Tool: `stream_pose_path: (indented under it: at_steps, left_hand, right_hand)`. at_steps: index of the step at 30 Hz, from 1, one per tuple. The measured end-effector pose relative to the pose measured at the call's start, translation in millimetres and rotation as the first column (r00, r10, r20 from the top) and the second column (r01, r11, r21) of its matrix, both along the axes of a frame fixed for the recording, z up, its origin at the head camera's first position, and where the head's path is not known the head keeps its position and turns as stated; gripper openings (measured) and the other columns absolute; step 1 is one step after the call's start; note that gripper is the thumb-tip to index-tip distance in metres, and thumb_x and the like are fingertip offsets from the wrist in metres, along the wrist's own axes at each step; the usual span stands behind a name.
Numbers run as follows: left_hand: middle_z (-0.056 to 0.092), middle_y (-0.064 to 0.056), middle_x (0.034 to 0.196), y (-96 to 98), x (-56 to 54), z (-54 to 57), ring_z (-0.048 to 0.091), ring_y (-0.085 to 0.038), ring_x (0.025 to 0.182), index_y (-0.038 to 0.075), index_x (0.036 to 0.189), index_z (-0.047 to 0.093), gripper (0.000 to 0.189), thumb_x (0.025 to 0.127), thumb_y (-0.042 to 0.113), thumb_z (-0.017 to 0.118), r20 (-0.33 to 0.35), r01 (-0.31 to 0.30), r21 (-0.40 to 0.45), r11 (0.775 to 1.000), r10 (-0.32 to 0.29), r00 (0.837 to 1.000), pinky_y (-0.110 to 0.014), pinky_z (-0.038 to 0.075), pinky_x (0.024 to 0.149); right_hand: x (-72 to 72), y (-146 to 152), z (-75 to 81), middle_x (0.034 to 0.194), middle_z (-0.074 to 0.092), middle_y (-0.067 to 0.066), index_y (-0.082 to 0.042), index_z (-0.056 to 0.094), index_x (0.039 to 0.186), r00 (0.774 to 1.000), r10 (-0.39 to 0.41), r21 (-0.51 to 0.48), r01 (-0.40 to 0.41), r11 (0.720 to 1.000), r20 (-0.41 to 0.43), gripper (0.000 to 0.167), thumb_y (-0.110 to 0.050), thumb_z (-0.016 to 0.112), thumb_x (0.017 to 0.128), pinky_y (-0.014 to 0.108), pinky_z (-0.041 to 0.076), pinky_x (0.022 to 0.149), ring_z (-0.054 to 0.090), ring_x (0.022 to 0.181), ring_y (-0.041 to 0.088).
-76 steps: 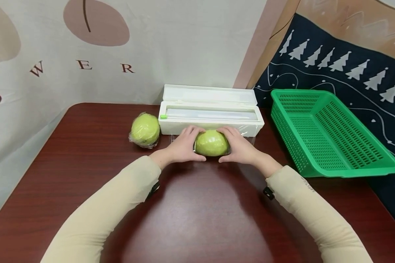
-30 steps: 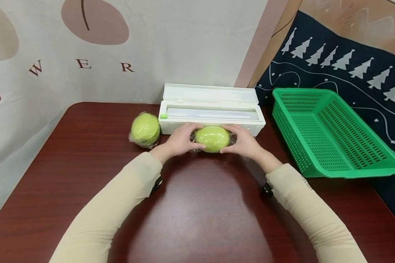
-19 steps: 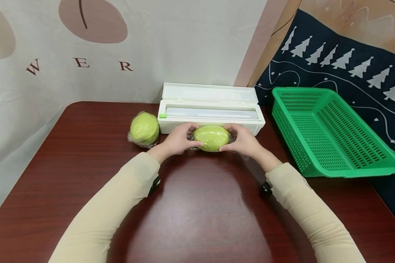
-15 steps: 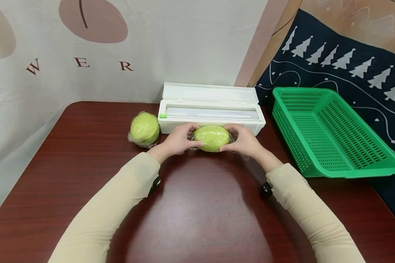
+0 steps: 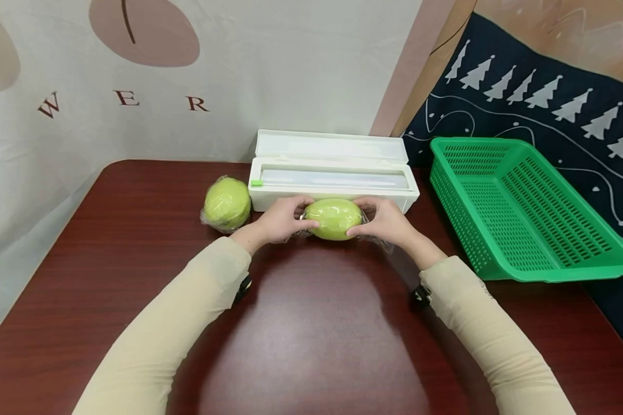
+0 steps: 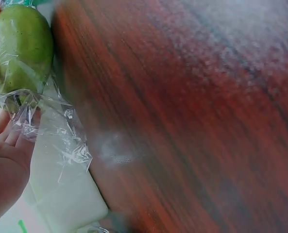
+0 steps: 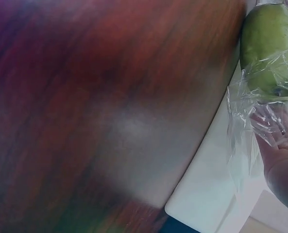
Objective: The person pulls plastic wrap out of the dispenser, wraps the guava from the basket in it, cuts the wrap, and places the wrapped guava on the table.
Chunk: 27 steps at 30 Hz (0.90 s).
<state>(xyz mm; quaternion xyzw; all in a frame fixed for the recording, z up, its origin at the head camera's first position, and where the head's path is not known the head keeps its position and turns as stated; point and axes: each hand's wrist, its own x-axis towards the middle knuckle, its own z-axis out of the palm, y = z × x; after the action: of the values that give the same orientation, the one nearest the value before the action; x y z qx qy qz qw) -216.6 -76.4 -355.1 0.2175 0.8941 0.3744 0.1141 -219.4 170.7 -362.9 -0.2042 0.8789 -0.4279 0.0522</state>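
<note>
An oval green fruit [image 5: 333, 219], with clear cling film around it, is held between both hands just in front of the white film box. My left hand [image 5: 282, 219] grips its left end, thumb at the near side and fingers behind. On the right end, my right hand [image 5: 384, 219] holds it in the same way. Loose crinkled film [image 6: 54, 124] gathers below the fruit in the left wrist view, and more film [image 7: 260, 116] bunches by the fingers in the right wrist view. The fruit's underside is hidden.
The white cling film box [image 5: 332, 178] stands with its lid raised and a green slider at its left. Beside it sits another film-wrapped green fruit [image 5: 226, 203]. A green plastic basket [image 5: 592, 275] is at the right of the dark red table [image 5: 311, 346].
Both hands have moved the held fruit slightly back toward the box. Film ends now show bunched by the hands. The other fruit, box and basket stay put.
</note>
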Motion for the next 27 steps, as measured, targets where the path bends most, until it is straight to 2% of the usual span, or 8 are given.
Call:
stream_pose_path:
  at_steps: [6,15,27]
  left_hand:
    - [0.054,-0.018,0.132,-0.3,-0.5,-1.3,0.054,-0.027,0.121,-0.002,0.132,0.047,0.056,0.087,0.026,0.066,-0.018,0.008,-0.022,1.0,-0.008,1.0,-0.036,0.043,0.102]
    - [0.057,-0.016,0.129,-0.1,1.3,0.2,0.051,-0.027,0.123,-0.001,0.13,0.05,0.054,0.089,0.03,0.063,-0.091,0.014,-0.109,0.994,-0.024,0.996,-0.039,0.039,0.105]
    - [0.056,-0.015,0.131,0.2,-0.7,-0.8,0.05,-0.025,0.124,0.001,0.133,0.049,0.055,0.09,0.034,0.06,-0.069,0.005,-0.126,0.992,-0.013,0.998,-0.038,0.039,0.105]
  right_hand:
    - [-1.6,0.5,1.2,0.109,0.068,0.015,0.0,0.063,0.116,1.0,0.014,0.023,-0.014,1.0,-0.006,0.058,-0.015,0.085,0.064,0.035,0.053,0.082,0.065,0.094,0.024]
    - [-3.2,1.5,2.9,0.108,0.068,0.015,0.0,0.064,0.115,1.0,0.03,0.037,-0.029,0.999,-0.006,0.055,-0.015,0.084,0.066,0.035,0.054,0.082,0.066,0.094,0.024]
    - [-4.9,2.8,4.0,0.109,0.069,0.015,0.0,0.065,0.115,0.999,0.036,0.029,-0.036,0.999,0.004,0.053,-0.015,0.083,0.068,0.031,0.054,0.08,0.066,0.094,0.023]
